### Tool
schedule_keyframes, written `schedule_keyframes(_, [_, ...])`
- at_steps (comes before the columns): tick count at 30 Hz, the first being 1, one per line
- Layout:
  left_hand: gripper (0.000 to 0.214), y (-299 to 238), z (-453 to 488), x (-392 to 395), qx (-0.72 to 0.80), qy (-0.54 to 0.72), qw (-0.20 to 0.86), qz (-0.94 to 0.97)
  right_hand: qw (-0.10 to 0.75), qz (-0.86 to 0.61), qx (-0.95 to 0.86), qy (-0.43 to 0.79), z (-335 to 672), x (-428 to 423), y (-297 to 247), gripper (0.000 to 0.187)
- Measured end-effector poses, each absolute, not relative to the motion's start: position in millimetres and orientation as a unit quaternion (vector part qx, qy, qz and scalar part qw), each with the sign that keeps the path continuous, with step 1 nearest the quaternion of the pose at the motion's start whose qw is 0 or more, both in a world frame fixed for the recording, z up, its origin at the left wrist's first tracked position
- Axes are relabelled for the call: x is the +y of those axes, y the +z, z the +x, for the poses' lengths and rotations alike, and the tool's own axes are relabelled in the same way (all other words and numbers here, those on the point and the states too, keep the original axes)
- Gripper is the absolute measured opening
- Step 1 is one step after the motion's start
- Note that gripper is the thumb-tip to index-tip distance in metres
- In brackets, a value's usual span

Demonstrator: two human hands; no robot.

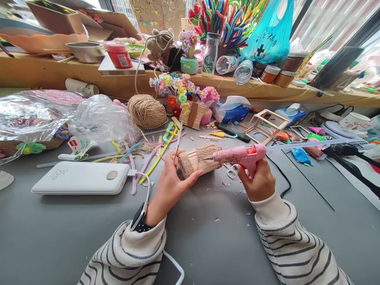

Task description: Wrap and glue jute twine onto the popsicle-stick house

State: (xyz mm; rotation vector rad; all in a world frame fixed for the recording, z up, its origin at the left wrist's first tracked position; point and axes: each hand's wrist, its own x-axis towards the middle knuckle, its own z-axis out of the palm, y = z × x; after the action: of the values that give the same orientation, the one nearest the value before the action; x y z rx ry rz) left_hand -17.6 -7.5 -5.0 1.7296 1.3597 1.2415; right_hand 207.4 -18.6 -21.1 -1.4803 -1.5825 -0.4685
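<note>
A small box of pale wooden craft sticks partly wound with brown jute twine [196, 161] is gripped at its near end by the left hand [169, 185], fingers curled around it just above the grey tabletop [208, 237]. A pink plastic hot-glue gun [243, 156] is clasped by the right hand [258, 183], its nozzle laid against the twine on the box. A white rectangular power bank [81, 178] lies to the left, and a round ball of jute twine [147, 111] is seen farther back.

Daylit windows [326, 19] behind wooden shelf [44, 71], grey table [222, 245].
</note>
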Motion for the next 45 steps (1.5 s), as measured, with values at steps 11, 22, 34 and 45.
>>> schedule_keyframes(11, [0.048, -6.1, -17.3, -8.0, 0.515, 0.462, 0.303, 0.655, 0.442, -0.596, -0.637, -0.209, 210.2, -17.6, -21.0, 0.044])
schedule_keyframes(22, [0.048, -4.4, -17.5, -8.4, 0.514, 0.461, 0.311, 0.653, 0.443, -0.578, -0.642, -0.238, 213.4, -15.6, -21.0, 0.034])
schedule_keyframes(34, [0.047, -4.1, -17.6, -8.0, 0.506, 0.466, 0.299, 0.662, 0.439, -0.619, -0.626, -0.179, 208.3, -23.0, -13.1, 0.046])
schedule_keyframes(45, [0.049, -2.4, -17.8, -8.6, 0.505, 0.465, 0.302, 0.661, 0.431, -0.634, -0.62, -0.166, 207.9, -25.6, -9.5, 0.046])
